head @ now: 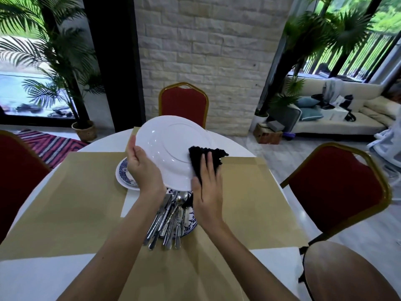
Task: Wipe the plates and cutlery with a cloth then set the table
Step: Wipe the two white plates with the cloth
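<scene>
The round white table point(26, 279) carries four tan mats point(86, 192), with three red chairs point(183, 103) around it. Over its middle a plain white plate point(169, 148) is held tilted, underside and foot ring facing near. The left hand point(143, 168) grips its left rim, fingers curled round the edge. The right hand point(208, 192) lies flat, fingers straight, pressing one crumpled black cloth point(204, 157) against the plate's lower right. Below, a heap of steel cutlery point(171, 218), too tangled to count, lies on one blue-patterned plate point(191, 224). Left of it, another blue dish point(123, 168) sits on a white one.
</scene>
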`<state>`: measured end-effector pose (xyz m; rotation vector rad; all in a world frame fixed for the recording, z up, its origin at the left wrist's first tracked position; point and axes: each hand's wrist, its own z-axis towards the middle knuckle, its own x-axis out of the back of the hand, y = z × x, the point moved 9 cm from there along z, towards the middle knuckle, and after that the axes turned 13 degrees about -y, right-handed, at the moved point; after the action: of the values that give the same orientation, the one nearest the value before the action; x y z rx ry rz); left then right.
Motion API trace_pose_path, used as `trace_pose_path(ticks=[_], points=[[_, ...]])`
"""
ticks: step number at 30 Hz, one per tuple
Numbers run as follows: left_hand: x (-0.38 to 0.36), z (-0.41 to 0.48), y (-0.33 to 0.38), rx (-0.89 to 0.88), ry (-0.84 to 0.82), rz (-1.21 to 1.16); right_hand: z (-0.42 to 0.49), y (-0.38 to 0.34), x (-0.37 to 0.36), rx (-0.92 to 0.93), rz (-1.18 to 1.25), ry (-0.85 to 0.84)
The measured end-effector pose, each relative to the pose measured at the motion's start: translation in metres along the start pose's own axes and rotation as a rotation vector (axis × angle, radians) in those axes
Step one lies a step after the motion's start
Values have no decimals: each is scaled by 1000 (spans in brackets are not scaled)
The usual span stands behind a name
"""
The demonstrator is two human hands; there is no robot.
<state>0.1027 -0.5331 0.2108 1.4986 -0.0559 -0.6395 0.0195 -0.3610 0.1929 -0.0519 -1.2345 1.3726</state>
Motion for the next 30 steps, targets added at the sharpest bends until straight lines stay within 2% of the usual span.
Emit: trace_pose_path(ticks=[2, 4, 6, 8, 9, 11, 16, 19, 21, 24, 25, 28, 30], points=[[-1, -5, -4, 11, 8, -4, 4, 11, 5, 2, 74, 15], [-4, -12, -11, 38, -13, -14, 15, 38, 25, -172, 300, 125], [-9, -20, -9, 20, -48, -42, 25, 68, 38, -393, 643, 199], [-17, -25, -6, 11, -94, -70, 35, 78, 37, -468, 1062, 166], [-20, -25, -8, 25, -129, -79, 37, 79, 37, -483, 1192, 139], [-22, -24, -16, 73, -228, -48, 45, 85, 46, -487, 1269, 84], [-21, 5, -29, 327, -488, 148, 65, 89, 80, -509, 1090, -191], [-44, 7, -23, 359, -752, 291, 72, 76, 85, -483, 841, -384], [-51, 3, -23, 300, -814, 395, 79, 65, 85, -427, 585, -370], [-37, 5, -24, 231, -654, 396, 85, 63, 93, -371, 189, -127], [-31, 6, -23, 226, -602, 364, 82, 61, 90, -353, 108, -103], [-13, 11, -16, 221, -376, 216, 58, 56, 63, -294, 157, -111], [-7, 11, -10, 221, -259, 119, 29, 41, 47, -241, 187, -10]])
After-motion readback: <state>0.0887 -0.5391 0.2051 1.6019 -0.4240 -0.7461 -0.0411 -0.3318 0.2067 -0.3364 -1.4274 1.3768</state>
